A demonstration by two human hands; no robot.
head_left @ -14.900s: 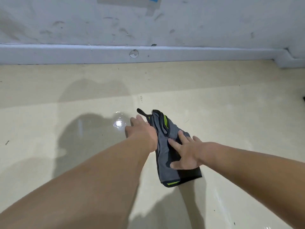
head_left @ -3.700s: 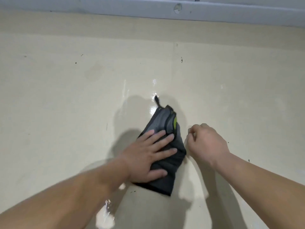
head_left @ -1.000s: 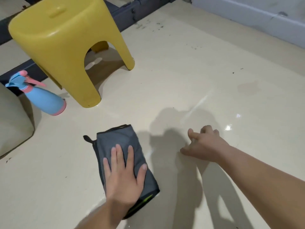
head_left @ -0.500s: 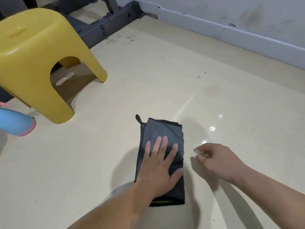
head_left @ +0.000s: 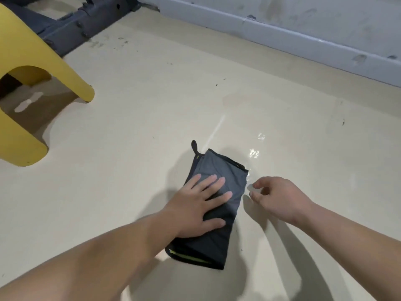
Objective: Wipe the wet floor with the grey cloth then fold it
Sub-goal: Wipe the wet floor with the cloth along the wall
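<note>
Your left hand (head_left: 196, 210) lies flat, palm down with fingers spread, on the folded grey microfibre cloth with black edging (head_left: 219, 187). Its grip is released: nothing is grasped, the palm only rests on the fabric. The cloth lies on the glossy cream floor (head_left: 130, 131) as a long, narrow folded bundle, running from a near end with a lime-green stripe (head_left: 188, 257) to a far end where a small black hanging loop (head_left: 194, 146) sticks out onto the floor.

Your right hand (head_left: 280, 198) sits just beside the cloth's right edge, apart from it, with the fingers loosely curled and the thumb and forefinger close together. Its grip holds nothing; whether the fingertips touch the floor you cannot tell.

Just past the far right corner of the cloth, shiny wet patches (head_left: 253, 153) glint on the floor, and a thin bright streak runs away from the cloth toward the wall.

At the left stands a yellow moulded plastic stool (head_left: 23, 61), well apart from the cloth. Behind it a dark metal frame (head_left: 86, 22) rests on the floor. A grey skirting board (head_left: 282, 38) runs along the base of the scuffed wall at the far side.
</note>
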